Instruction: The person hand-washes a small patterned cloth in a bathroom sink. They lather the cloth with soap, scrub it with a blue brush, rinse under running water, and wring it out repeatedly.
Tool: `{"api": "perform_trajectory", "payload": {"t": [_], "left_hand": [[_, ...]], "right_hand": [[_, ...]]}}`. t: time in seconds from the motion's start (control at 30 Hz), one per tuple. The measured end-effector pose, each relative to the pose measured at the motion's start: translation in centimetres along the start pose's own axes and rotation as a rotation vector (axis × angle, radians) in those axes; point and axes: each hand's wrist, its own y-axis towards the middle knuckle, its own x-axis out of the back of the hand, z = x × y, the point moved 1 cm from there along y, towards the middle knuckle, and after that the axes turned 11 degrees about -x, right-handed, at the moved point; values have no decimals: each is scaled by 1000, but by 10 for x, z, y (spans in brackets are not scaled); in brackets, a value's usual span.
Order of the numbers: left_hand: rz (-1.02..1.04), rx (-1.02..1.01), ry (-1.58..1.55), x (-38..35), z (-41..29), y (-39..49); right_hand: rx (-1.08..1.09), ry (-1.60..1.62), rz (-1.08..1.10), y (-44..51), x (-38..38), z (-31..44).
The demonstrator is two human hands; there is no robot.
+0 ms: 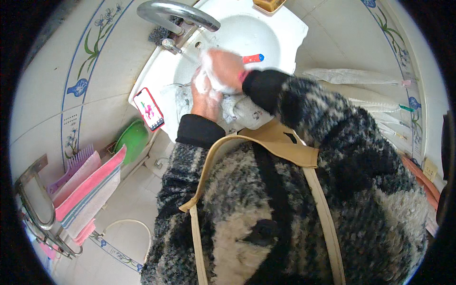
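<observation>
My left hand (206,98) and my right hand (228,67) are together over the white washbasin (288,25), both on a white cloth (217,83) covered in suds. The right hand is blurred and lies above the left. More of a pale printed fabric (249,112) hangs over the basin's near edge below my hands. Just beyond the right hand lies a red-and-blue handle (253,58) in the bowl; its other end is hidden. A curved chrome faucet (178,9) arches over the basin at the upper left.
A phone with a red case (149,108) lies on the basin's left rim. A soap dish (269,5) sits at the far rim. On the left are a green plastic basin (131,140), a purple comb (73,165) and towels (94,192) on a metal rack (46,224). White cloths (352,76) hang at right.
</observation>
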Motion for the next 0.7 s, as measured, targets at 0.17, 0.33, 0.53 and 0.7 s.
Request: {"api": "perform_trajectory", "payload": {"t": [0.17, 0.33, 0.53, 0.7], "left_hand": [[-115, -50, -2, -2, -3, -7], [-68, 36, 142, -2, -3, -7], [2, -62, -31, 8, 2, 5], [55, 81, -54, -6, 10, 4]], "right_hand": [[-12, 76, 87, -6, 6, 9], [-7, -35, 30, 3, -1, -3], [34, 176, 36, -12, 7, 13], [-40, 76, 37, 4, -2, -14]]}}
